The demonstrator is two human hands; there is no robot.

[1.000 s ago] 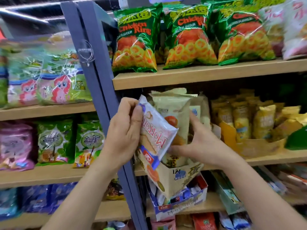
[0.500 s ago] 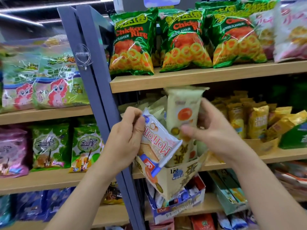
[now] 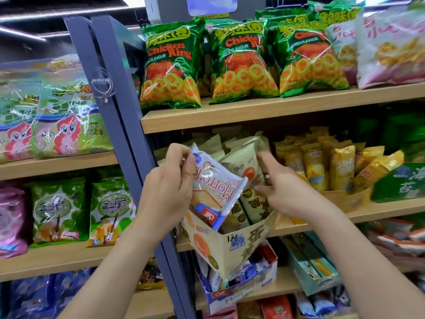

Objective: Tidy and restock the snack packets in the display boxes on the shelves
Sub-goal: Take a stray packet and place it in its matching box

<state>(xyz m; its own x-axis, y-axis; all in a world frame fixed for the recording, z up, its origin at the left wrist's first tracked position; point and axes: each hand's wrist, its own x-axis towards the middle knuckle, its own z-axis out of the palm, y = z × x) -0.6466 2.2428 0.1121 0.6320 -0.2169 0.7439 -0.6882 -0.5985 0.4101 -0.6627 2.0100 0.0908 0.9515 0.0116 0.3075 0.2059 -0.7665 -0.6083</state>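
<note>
My left hand (image 3: 169,189) pinches the top corner of a white and blue Morinaga-style packet (image 3: 213,192), held tilted in front of a cream display box (image 3: 230,247) on the middle shelf. My right hand (image 3: 282,187) is in the box with its fingers around a cream packet with an orange dot (image 3: 245,164). Several more cream packets stand in the box behind and below it. The box tips forward over the shelf edge.
A blue-grey upright post (image 3: 119,125) runs just left of my left hand. Green Chicken Ring bags (image 3: 170,65) sit on the shelf above. Yellow packets in a box (image 3: 322,166) stand to the right. A white and blue box (image 3: 239,288) of packets is on the shelf below.
My right hand has lowered the cream packet from above the box back down among the others. My left hand keeps holding the white and blue packet in place.
</note>
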